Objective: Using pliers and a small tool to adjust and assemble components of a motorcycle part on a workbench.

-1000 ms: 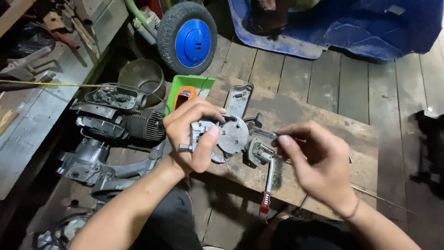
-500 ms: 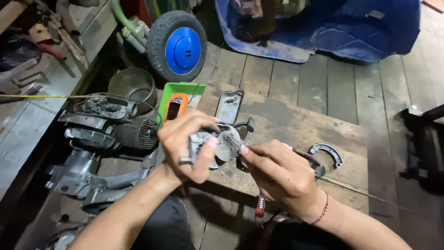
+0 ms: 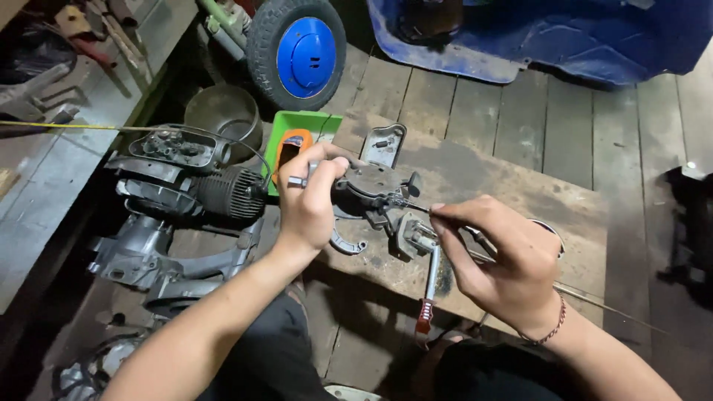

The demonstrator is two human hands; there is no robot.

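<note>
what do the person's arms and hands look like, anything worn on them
Both forearms are bare, with no sleeves or gloves in view. The left hand wears nothing that shows: no ring, watch or band. The right hand has a thin reddish beaded bracelet around the wrist. The fingers are uncovered, with short nails. Below the arms, the person wears dark clothing.

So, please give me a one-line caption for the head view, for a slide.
Left hand holds a grey metal assembly over a wooden board while the right hand pinches a thin tool at it.
</note>
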